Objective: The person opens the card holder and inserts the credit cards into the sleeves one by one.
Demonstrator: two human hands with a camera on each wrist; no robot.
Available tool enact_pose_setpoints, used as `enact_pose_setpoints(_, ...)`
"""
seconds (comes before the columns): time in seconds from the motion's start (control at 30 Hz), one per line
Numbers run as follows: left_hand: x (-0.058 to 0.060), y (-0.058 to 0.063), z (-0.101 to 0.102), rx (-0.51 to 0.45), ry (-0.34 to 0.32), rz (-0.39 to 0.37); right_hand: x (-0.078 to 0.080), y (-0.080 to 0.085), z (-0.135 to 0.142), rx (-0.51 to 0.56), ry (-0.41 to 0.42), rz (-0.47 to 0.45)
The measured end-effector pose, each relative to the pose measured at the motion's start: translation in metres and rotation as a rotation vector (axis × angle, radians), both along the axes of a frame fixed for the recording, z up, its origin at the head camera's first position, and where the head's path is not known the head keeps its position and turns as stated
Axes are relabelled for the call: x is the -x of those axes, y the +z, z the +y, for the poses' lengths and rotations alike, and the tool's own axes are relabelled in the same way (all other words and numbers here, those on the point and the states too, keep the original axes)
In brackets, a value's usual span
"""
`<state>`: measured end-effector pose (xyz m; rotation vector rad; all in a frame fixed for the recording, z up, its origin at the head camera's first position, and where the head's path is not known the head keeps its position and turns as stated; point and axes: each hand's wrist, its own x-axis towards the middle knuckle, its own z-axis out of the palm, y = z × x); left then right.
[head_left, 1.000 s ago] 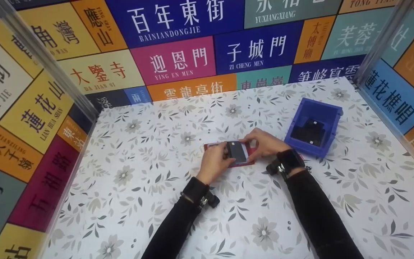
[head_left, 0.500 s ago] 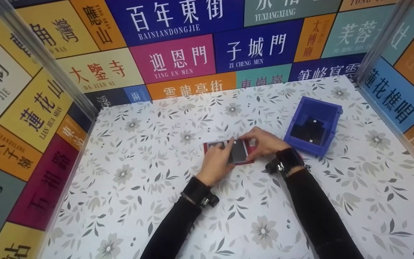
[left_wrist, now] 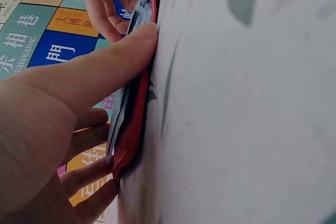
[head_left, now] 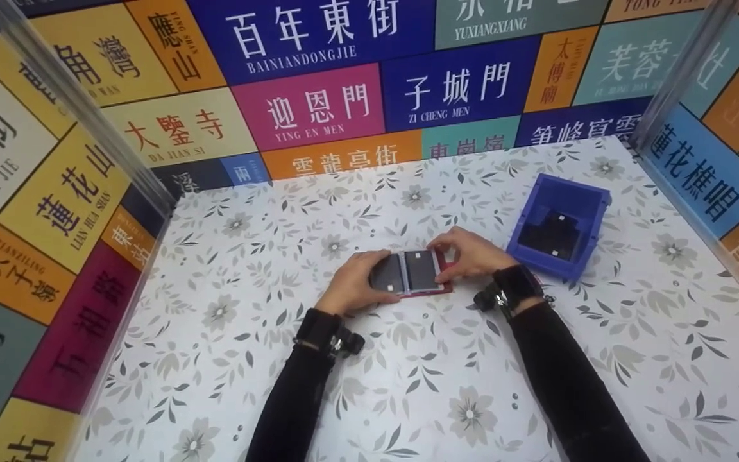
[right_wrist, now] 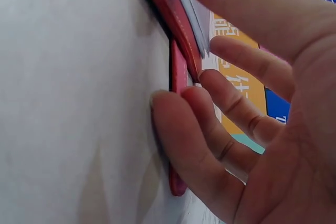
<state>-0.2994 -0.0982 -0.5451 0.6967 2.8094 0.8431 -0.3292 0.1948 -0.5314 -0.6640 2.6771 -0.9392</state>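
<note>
In the head view, a red holder (head_left: 435,292) lies spread open on a white floral cloth (head_left: 247,366), in front of the person and near the middle of the table. Two dark grey panels, the left one (head_left: 383,276) and the right one (head_left: 421,272), sit side by side in it, each with a small white mark. The left hand (head_left: 353,282) grips the holder's left end, thumb at the near edge and fingers at the far edge. The right hand (head_left: 472,258) holds the right end between thumb and index finger. Near the right hand stands a blue bin (head_left: 568,196) with black pieces (head_left: 550,237) inside. Both arms wear black sleeves and wrist straps, and sign-covered walls (head_left: 308,106) rise around the table.

In the left wrist view, the holder shows edge-on, red cover next to the cloth and thin layers above it. The left thumb lies across its near edge, with other fingertips at its far end; part of the right hand appears beyond.

In the right wrist view, the right hand's fingers bend around the red edge, which is tilted there, while the thumb reaches the pale layers. The exact contact of each fingertip cannot be told.
</note>
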Motion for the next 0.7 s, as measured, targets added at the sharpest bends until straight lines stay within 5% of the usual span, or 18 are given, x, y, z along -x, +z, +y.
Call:
enact_pose_setpoints(0.37,0.001,0.0,0.0,-0.021,0.0,0.004,-0.003,0.0,-0.014,-0.04,-0.02,0.047)
enact_pose_setpoints(0.7,-0.002,0.0,0.001,-0.031,0.017,-0.028,0.0,-0.008,-0.027,0.1,-0.125,-0.03)
